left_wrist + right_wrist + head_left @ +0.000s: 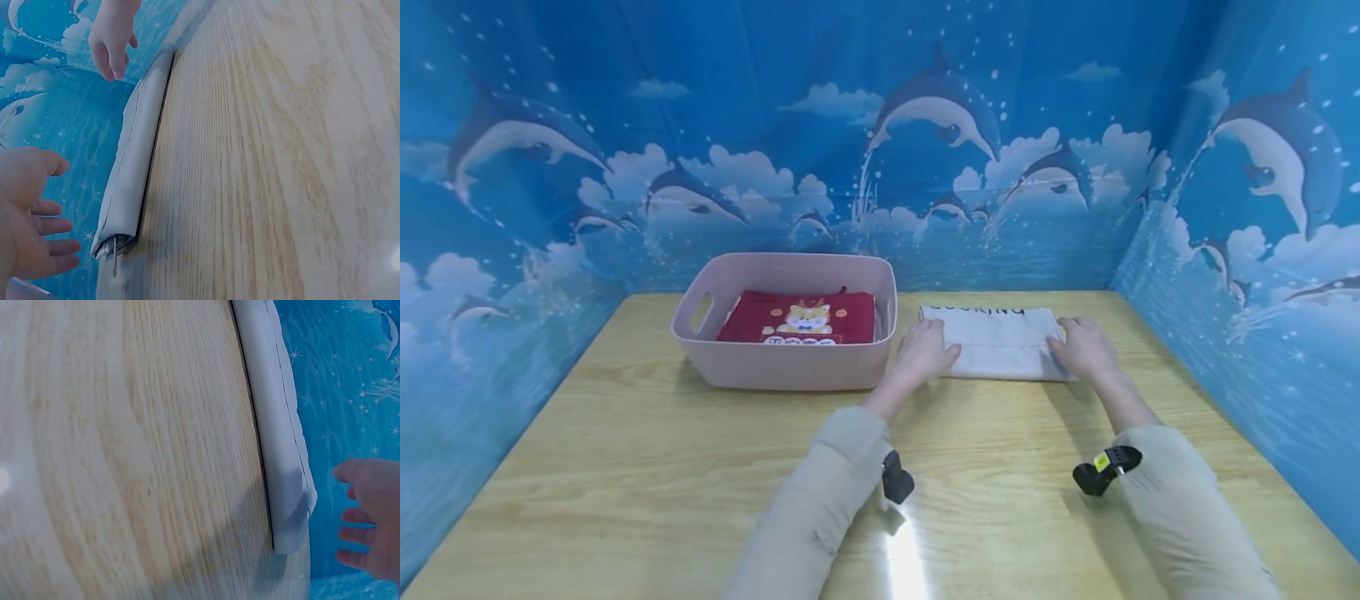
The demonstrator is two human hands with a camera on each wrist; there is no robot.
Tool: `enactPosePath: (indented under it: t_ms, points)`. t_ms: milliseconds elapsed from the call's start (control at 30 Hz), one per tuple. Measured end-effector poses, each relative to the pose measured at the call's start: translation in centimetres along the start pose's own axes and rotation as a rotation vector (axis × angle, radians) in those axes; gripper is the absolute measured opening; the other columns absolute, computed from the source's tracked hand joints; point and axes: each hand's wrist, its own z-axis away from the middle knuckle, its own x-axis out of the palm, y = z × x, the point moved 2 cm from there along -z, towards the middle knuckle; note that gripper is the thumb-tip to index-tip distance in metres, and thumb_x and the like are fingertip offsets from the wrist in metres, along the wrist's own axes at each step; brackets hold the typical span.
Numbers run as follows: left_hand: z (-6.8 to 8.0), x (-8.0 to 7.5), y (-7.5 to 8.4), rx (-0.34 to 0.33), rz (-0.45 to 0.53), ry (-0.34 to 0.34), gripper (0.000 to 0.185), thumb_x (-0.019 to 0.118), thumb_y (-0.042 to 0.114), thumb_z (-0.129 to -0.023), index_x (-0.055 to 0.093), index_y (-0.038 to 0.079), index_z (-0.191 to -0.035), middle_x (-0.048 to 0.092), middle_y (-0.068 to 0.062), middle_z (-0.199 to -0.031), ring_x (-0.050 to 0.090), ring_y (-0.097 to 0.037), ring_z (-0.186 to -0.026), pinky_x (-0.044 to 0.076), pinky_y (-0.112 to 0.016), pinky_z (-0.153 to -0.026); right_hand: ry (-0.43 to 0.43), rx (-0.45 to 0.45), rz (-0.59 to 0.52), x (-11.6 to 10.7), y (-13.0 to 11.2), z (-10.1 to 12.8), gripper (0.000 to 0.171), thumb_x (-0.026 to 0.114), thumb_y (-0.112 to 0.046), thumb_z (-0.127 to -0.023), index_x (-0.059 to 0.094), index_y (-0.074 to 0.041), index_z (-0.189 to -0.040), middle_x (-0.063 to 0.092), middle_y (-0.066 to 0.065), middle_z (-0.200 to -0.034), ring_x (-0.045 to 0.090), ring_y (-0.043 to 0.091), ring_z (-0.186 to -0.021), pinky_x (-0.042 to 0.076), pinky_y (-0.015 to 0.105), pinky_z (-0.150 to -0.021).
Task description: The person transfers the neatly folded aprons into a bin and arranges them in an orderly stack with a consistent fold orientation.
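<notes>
A folded white cloth with black lettering along its far edge lies on the table between both hands. My left hand is at its left end, fingers spread and loosely straight. In the left wrist view, the left hand shows a gap between its fingers and the end of the cloth, where a thin grey strip sticks out. At the other end is my right hand. The right wrist view has that hand with extended fingers, beside the cloth's end and holding nothing.
Left of the cloth stands a pink plastic basket holding a folded red cloth with a cartoon animal print. The wood-grain table ends at a blue dolphin-print curtain at the back and sides.
</notes>
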Motion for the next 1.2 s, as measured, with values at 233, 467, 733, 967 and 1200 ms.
enactPosePath:
  t_ms: [233,467,733,967,1200]
  points:
    - [-0.6,0.7,-0.4,-0.144,0.167,0.028,0.062,0.051,0.036,-0.094,0.031,0.006,-0.143,0.034,-0.012,-0.145,0.031,-0.026,-0.133,0.028,-0.039,-0.108,-0.032,0.036,-0.028,0.2,0.4,-0.2,0.053,0.045,-0.023,-0.096,0.037,0.016,-0.13,0.032,0.041,-0.13,0.028,0.054,-0.122,0.026,0.061,-0.101]
    - [-1.1,1.4,-0.9,-0.236,0.287,0.042,0.067,0.049,0.036,-0.095,0.022,0.002,-0.146,0.026,-0.016,-0.149,0.025,-0.03,-0.135,0.022,-0.04,-0.11,-0.125,0.117,-0.149,0.3,1.2,-0.6,0.056,0.042,-0.024,-0.098,0.031,0.018,-0.132,0.033,0.04,-0.131,0.03,0.053,-0.121,0.029,0.059,-0.1]
    - [-1.5,2.1,-0.7,-0.29,0.427,0.048,0.07,0.049,0.034,-0.095,0.017,0.001,-0.146,0.02,-0.018,-0.15,0.019,-0.03,-0.137,0.018,-0.039,-0.112,-0.165,0.142,-0.178,0.8,1.8,-1.4,0.055,0.039,-0.022,-0.098,0.031,0.021,-0.131,0.035,0.04,-0.13,0.033,0.052,-0.12,0.03,0.057,-0.1]
    - [-1.5,2.3,-0.7,-0.339,0.534,0.086,0.071,0.051,0.033,-0.094,0.016,-0.002,-0.146,0.023,-0.021,-0.148,0.023,-0.031,-0.136,0.021,-0.038,-0.111,-0.219,0.185,-0.231,1.2,1.6,-1.8,0.056,0.038,-0.022,-0.098,0.028,0.022,-0.131,0.03,0.04,-0.132,0.029,0.052,-0.123,0.027,0.056,-0.103]
    - [-1.4,2.1,-0.8,-0.385,0.638,0.106,0.069,0.05,0.033,-0.094,0.018,0.0,-0.146,0.023,-0.019,-0.149,0.023,-0.031,-0.136,0.02,-0.04,-0.111,-0.248,0.25,-0.342,1.2,1.8,-2.0,0.057,0.037,-0.022,-0.098,0.023,0.02,-0.135,0.036,0.037,-0.126,0.049,0.036,-0.093,0.047,0.041,-0.074]
